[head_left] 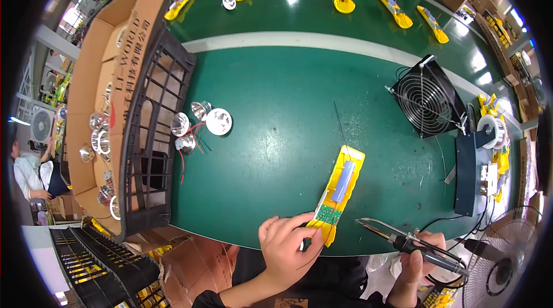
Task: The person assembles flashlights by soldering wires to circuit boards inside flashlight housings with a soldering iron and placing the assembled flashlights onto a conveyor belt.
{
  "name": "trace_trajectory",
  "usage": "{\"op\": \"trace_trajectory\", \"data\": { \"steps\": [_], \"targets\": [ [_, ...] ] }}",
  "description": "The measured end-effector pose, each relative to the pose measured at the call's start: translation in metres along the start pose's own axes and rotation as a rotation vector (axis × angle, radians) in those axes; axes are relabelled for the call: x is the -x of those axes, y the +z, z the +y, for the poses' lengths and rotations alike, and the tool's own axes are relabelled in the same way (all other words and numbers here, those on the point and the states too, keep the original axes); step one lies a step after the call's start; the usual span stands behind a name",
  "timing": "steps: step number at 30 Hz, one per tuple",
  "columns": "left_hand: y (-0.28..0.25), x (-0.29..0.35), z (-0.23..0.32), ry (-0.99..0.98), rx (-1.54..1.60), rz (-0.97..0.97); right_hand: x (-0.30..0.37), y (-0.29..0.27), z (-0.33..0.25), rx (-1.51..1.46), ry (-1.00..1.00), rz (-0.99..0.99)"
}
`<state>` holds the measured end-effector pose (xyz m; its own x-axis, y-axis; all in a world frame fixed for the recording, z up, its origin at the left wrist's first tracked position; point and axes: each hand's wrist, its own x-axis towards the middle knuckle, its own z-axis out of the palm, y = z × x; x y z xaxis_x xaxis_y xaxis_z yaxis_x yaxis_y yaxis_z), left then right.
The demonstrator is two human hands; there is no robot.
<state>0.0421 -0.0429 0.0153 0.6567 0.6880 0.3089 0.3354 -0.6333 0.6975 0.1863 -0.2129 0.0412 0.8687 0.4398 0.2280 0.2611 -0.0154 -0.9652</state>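
Note:
My left hand [291,244] is closed, thumb and fingertips at the near end of a yellow plastic casing [353,161] that lies at a slant on the green bench. Inside the casing are a blue cylindrical battery [344,181] and, nearer to my fingers, a green circuit board [328,214]. A thin dark wire runs beside the thumb. My right hand [419,259] grips a soldering iron [426,255] with a thin metal feed tube. Its tip points left, apart from the board and just right of it.
Several silver reflectors [219,121] with red and black wires lie left on the bench [259,175]. Beyond them stands a black crate [147,219] with a cardboard box [92,181]. A black fan [425,103] and a solder spool [491,132] are right. More yellow casings [343,3] sit on the far green surface.

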Motion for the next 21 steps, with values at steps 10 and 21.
{"op": "trace_trajectory", "data": {
  "steps": [10, 21],
  "targets": [
    [-0.005, -0.019, 0.029, -0.030, -0.246, -0.317, 0.007, -0.017, 0.010, -0.247, -0.040, 0.158],
    [0.058, -0.270, -0.053, -0.029, -0.286, 0.085, 0.021, -0.031, 0.024, -0.325, 0.281, 0.168]
  ]
}}
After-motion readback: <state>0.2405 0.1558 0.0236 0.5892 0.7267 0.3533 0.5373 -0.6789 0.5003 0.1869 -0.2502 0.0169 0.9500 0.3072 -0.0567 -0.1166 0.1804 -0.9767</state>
